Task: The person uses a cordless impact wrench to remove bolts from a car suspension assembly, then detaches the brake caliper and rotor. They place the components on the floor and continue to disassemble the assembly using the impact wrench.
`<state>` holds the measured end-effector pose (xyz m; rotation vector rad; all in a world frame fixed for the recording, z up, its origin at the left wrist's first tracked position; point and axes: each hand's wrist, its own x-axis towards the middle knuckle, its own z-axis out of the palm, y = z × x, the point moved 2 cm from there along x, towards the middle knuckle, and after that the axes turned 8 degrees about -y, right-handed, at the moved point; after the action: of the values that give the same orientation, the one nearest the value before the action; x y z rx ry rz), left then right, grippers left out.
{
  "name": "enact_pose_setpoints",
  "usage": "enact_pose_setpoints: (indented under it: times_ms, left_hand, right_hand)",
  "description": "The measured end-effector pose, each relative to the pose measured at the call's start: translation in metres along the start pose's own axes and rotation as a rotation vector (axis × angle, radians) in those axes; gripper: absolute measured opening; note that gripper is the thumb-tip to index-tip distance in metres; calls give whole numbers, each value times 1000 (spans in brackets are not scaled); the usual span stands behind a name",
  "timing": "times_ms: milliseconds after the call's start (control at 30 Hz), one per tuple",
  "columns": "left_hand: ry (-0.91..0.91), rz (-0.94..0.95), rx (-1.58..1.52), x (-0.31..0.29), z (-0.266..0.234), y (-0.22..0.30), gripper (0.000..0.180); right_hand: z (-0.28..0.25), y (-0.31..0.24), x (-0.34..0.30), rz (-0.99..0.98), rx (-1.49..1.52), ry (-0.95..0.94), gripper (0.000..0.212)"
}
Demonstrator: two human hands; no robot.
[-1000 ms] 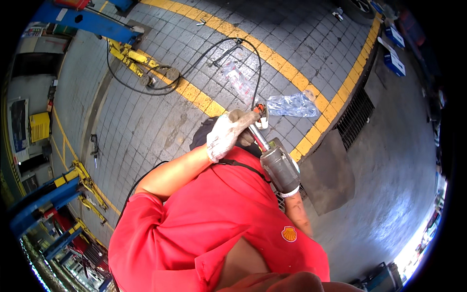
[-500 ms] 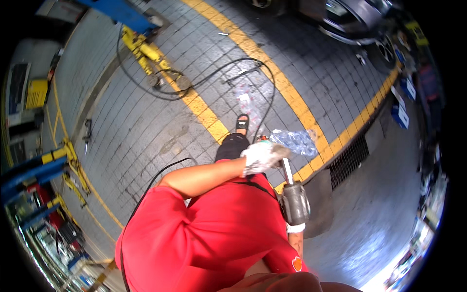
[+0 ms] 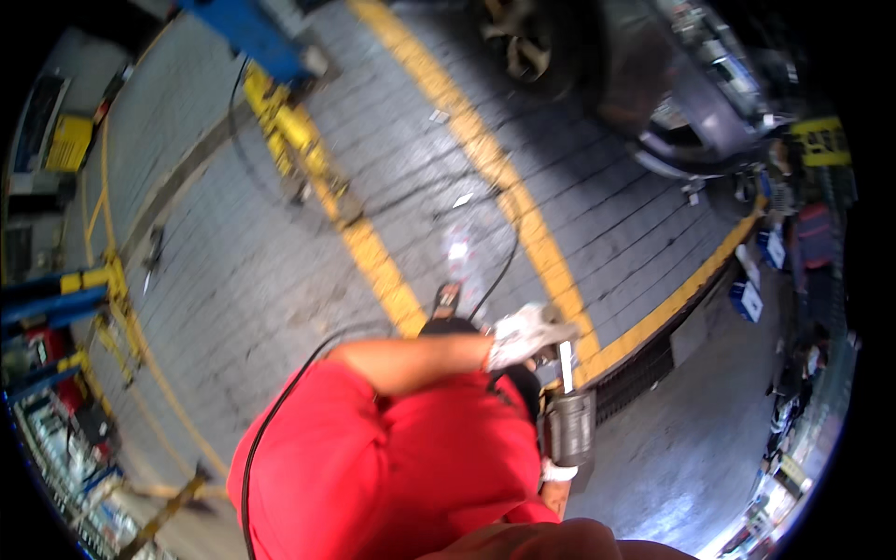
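A dark grey air impact wrench (image 3: 571,431) with a long shiny shaft (image 3: 566,366) is upright in the picture, just right of my red shirt. My left hand (image 3: 527,334), in a white work glove with greyish fingers, reaches across my body and closes round the far end of the shaft. What sits at that end is mostly covered by the glove. My right hand (image 3: 559,474) is behind the wrench's body; only the white glove cuff and the wrist show, and its fingers are hidden. It supports the tool from the near side.
A dark car (image 3: 644,103) with its wheel stands at the far right. Yellow lift arms (image 3: 294,135) and a blue lift post (image 3: 247,37) are at the far left. A black hose (image 3: 504,271) trails over the tiled floor. A floor grating (image 3: 635,383) lies right of the wrench.
The view has shifted, so more of the car shows and the floor sits lower in the picture. Both hands stay at the wrench. The clear plastic beyond my left hand is no longer visible.
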<state>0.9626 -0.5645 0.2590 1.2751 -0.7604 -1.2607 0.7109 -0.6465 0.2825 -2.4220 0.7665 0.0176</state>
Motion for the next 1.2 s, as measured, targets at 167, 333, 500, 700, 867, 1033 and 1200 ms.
enact_pose_setpoints:
  times_ms: [167, 333, 500, 700, 867, 1033, 1200]
  left_hand:
    - [-54, -123, -526, 41, 3, 9, 39]
    - [-45, -166, -506, 119, 20, 36, 34]
    - [144, 90, 164, 197, 59, 70, 25]
    - [84, -165, -343, 338, 131, 92, 27]
    - [11, -239, -156, 465, 177, 108, 25]
    - [-154, -443, 87, 616, 231, 127, 27]
    - [-432, -436, 207, 760, 286, 111, 28]
  right_hand:
    - [-49, 13, 50, -327, -117, -46, 14]
    - [-92, 62, 109, -443, -77, -91, 12]
    - [-110, 181, 145, 122, 1419, -280, 30]
    - [-180, 281, 177, 172, 2461, -355, 45]
    - [-234, 353, 199, 68, 1485, -32, 48]
    - [-310, 424, 233, 9, 526, 191, 45]
    - [-404, 469, 266, 211, 358, 279, 54]
